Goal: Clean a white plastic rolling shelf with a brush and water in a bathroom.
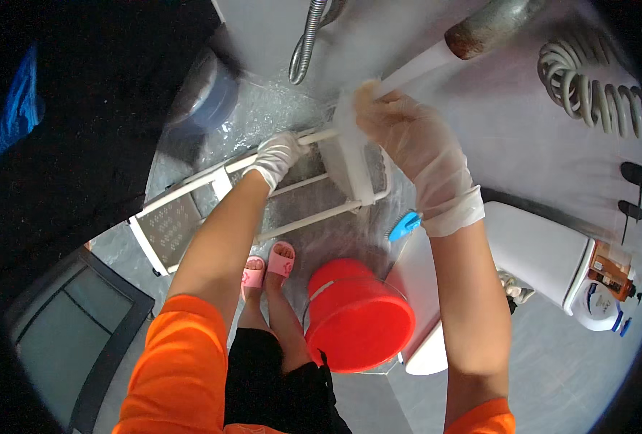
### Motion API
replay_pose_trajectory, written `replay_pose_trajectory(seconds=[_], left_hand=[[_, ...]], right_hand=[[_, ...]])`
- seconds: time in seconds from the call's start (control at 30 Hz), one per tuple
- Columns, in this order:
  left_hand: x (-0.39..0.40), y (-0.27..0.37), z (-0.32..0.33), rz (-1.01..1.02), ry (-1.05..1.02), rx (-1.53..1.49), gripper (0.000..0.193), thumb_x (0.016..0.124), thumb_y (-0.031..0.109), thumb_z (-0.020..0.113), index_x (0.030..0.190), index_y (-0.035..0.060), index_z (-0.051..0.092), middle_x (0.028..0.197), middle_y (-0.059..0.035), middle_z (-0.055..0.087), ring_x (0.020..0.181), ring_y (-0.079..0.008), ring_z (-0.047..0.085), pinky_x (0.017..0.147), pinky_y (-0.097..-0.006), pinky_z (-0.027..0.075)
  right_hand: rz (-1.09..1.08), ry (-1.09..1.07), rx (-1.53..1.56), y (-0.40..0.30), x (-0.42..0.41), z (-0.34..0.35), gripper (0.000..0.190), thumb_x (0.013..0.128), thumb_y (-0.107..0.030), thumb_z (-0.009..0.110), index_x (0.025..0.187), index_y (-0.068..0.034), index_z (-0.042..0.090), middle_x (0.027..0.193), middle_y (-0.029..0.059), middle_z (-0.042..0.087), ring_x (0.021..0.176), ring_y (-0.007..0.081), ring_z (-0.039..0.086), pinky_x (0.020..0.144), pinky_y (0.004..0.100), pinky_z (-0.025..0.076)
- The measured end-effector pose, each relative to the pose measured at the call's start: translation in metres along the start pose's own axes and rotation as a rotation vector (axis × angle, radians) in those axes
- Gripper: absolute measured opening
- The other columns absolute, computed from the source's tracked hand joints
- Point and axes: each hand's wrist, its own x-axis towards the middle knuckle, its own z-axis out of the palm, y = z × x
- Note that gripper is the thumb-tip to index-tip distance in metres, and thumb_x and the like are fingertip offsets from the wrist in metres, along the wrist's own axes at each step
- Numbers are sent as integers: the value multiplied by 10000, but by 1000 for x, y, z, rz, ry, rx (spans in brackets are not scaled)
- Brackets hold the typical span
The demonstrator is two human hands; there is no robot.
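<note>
A white tubular-frame rack (307, 221) with perforated panels lies tilted over the wet floor. My left hand (278, 154), in a thin translucent glove, grips its upper rail. My right hand (408, 135), gloved the same way, is raised over the rack's far end with the fingers curled. A pale, tube-like band (421, 68) runs from those fingers to a metal cylinder (470, 38) with a rusty end. Blur hides whether the fingers close on that band. Below the right hand, a blue scrubbing brush (405, 225) rests near the rack.
A red bucket (361, 325) stands beside my feet in pink slippers (281, 260). A metal shower hose (305, 49) hangs ahead. At the right are a coiled hose (586, 87), a white bin-like container (538, 249) and pump bottles (597, 304). A bluish tub (212, 97) is at the upper left.
</note>
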Motion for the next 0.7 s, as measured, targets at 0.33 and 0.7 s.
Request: replay_pose_trajectory(seconds=[0.33,0.7], left_hand=[[-71,74,-73,364,-172,43,294,717,156,523,977,47,608,995,-192,588,888,-337,574,745,-391,456],[-126,70,-143,393,34,-55,255,711,206,592,902,39,615,778,-198,605,747,-324,595,666,-363,459]], right_hand=[[191,4,458,-37,-4,14,282,803,-51,481,1066,47,510,1002,130,567,987,263,535,903,383,413],[-98,335,-1034,-87,-78,6,294,846,-166,489,1079,13,502,917,112,569,775,169,559,711,273,436]])
